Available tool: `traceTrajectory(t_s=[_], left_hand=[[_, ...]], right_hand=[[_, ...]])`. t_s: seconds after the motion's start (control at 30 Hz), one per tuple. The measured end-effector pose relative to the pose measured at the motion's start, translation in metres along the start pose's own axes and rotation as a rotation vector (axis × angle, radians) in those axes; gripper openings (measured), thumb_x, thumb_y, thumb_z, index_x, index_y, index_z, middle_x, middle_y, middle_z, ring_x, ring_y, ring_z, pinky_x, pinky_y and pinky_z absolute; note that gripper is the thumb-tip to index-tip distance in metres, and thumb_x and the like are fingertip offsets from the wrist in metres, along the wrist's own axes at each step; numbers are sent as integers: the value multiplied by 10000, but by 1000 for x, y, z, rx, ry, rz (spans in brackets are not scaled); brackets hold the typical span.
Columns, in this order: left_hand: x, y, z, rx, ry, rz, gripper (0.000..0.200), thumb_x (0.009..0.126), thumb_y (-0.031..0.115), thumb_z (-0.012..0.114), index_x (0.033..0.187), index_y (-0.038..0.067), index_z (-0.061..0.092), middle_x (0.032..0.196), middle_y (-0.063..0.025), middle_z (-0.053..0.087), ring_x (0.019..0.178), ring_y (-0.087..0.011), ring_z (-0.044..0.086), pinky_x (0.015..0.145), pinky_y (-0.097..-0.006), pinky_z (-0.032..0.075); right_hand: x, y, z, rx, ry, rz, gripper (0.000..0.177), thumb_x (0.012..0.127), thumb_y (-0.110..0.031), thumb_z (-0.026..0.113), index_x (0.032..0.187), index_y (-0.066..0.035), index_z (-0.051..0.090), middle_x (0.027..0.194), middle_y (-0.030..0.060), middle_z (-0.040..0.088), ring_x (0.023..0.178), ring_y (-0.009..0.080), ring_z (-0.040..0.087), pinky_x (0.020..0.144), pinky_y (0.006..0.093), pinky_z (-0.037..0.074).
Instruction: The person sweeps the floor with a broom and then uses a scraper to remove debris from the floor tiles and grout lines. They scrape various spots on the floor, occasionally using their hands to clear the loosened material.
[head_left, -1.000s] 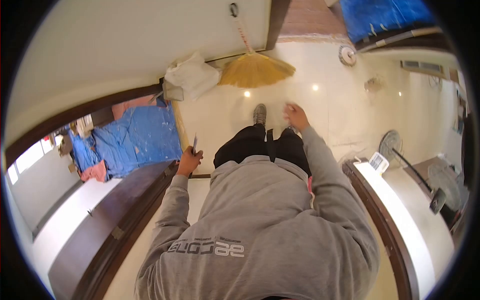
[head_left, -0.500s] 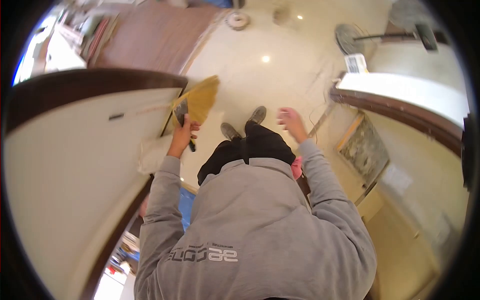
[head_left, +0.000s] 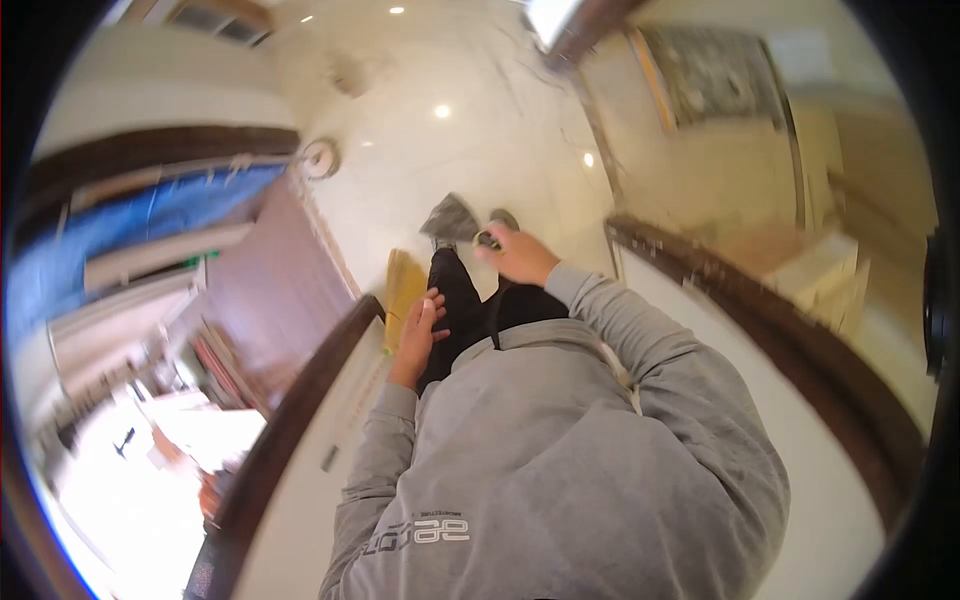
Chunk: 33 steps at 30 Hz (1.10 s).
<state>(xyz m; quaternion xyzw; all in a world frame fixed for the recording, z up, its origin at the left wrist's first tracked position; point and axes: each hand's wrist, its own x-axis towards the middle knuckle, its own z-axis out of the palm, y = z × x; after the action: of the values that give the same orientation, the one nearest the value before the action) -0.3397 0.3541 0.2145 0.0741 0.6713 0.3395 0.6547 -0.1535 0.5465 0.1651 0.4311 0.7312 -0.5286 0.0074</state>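
My right hand (head_left: 520,258) is closed round the handle of a putty knife (head_left: 450,219), in front of my legs. Its wide grey blade points away to the left, overlapping a shoe in this view. My left hand (head_left: 418,328) is open and turned partly upward, its fingers loosely spread beside my thigh. Just beyond that hand a yellow broom (head_left: 404,287) leans at the end of the white wall on my left, its lower part partly hidden behind the hand.
Dark-trimmed wall ends flank me, the right one (head_left: 700,275) close to my elbow. Ahead lies a glossy pale floor (head_left: 450,150) with a round object (head_left: 320,158). A brown panel (head_left: 268,275) and blue sheeting (head_left: 150,215) are at the left. A stained grey panel (head_left: 715,75) is at the right.
The putty knife has passed from my left hand to my right. My left hand has opened and moved toward my thigh. My view has turned to the left.
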Motion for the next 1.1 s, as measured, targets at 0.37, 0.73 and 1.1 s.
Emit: traceTrajectory(t_s=[0.37,0.73,1.1], left_hand=[[168,54,-92,692,-136,-98,533,973,490,548,1357,122,508,1295,-100,598,1140,-246,595,852,-390,505],[217,-43,132,692,-306,-4,472,953,382,581,1320,91,522,1202,-73,646,1049,-185,615,807,-334,509],[411,-418,295,619,-164,-73,413,943,401,608,1068,8,621,986,-92,662,860,-158,606,708,-330,494]], right_hand=[[-203,135,78,5,393,804,420,914,-300,597,1200,2,541,992,264,673,940,443,641,832,514,500],[-254,254,147,322,413,895,507,881,-411,639,1201,-30,541,1048,256,675,1008,441,637,894,484,501],[-134,516,258,1398,818,999,212,878,-86,595,1055,-19,499,847,107,644,581,182,594,491,305,463]])
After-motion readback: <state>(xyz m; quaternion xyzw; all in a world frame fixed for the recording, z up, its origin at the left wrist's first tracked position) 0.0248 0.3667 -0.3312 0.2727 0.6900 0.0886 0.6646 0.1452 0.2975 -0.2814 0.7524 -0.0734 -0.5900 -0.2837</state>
